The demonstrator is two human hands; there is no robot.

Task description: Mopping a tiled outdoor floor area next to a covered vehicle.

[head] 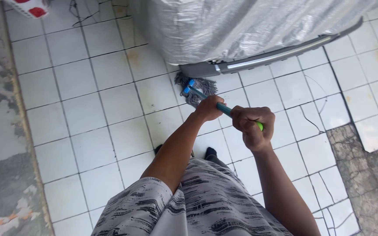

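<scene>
Your left hand (208, 108) and right hand (252, 126) were both clenched around the teal mop handle (222, 107), left farther down the shaft, while the grey mop head (194, 85) lay on the white tiled floor (88, 109) just beside the silver-covered car's bumper (259, 59).

Both arms reach out from the bottom of the frame toward the middle. The left hand (208, 108) is farther out, just above the middle, its fingers curled shut. The right hand (252, 126) sits just right of the middle, closed in a tight fist, knuckles up. The 2 hands are near each other. Both forearms are bare, and both elbows are a little bent.
</scene>
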